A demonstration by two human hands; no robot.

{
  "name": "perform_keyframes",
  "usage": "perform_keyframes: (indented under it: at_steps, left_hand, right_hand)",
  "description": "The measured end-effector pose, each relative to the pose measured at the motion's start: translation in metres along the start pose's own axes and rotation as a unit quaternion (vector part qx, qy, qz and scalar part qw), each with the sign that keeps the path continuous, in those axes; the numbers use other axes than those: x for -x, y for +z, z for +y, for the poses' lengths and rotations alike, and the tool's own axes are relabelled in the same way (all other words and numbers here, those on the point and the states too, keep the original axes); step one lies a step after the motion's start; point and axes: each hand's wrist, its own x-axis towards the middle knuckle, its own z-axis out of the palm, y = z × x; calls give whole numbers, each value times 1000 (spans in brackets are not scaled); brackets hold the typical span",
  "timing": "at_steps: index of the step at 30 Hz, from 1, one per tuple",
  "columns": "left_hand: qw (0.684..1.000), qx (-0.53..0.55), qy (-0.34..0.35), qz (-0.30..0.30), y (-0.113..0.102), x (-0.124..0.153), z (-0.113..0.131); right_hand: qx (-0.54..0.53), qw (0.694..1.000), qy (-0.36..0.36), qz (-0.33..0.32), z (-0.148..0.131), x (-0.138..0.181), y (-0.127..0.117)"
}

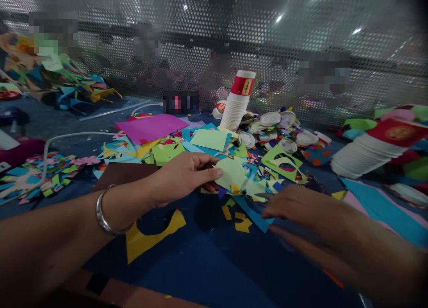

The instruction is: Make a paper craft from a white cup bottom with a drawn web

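My left hand [187, 176] pinches a light green paper disc [230, 173] between thumb and fingers, above a heap of cut paper. A silver bangle circles that wrist. To the right, my right hand [301, 210] is smeared by motion, its fingertips close to the scraps beside the disc. A thin dark sliver shows by those fingertips; its kind is unclear. Under and around the disc lie pale green offcuts, a blue paper strip [256, 214] and small yellow scraps [243, 223]. A yellow offcut with a curved notch [154, 236] rests below my left forearm.
Behind the heap stands a leaning stack of paper cups [234, 103]; another stack [377, 149] tilts at right. Purple paper [152, 126], green sheets [210, 138] and several round white lids [270, 119] lie between. A white cable [73, 135] crosses the left. A perforated metal screen [200, 36] rises behind.
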Motion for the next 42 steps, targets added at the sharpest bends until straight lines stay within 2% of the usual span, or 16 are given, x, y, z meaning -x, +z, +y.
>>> perform_keyframes:
  at_steps: [1, 3, 11, 17, 23, 30, 36, 42]
  left_hand:
    - [1000, 0, 3, -1, 0, 0, -1]
    - [1000, -1, 10, -3, -1, -1, -1]
    - [1000, 5, -8, -4, -2, -4, -2]
    - [1000, -9, -17, 1, -2, -2, -1]
    - [999, -43, -16, -3, 2, 1, 2]
    - [997, -80, -1, -23, 3, 1, -3]
    - [987, -157, 6, -35, 7, 5, 0]
    - [980, -191, 22, -56, 7, 8, 0]
  right_hand:
    - [-13, 999, -24, -37, -9, -11, 3]
    - [-14, 997, -26, -72, -18, -27, 9]
    - [-51, 993, 14, -101, -13, -29, 19]
    - [-122, 988, 49, -81, -14, -27, 15]
    - [-198, 976, 87, -15, -3, -25, 8]
    - [-226, 965, 119, 63, 3, -29, 8]
    - [-279, 947, 154, 46, 7, -30, 14]
    - [-298, 942, 152, 28, 8, -30, 16]
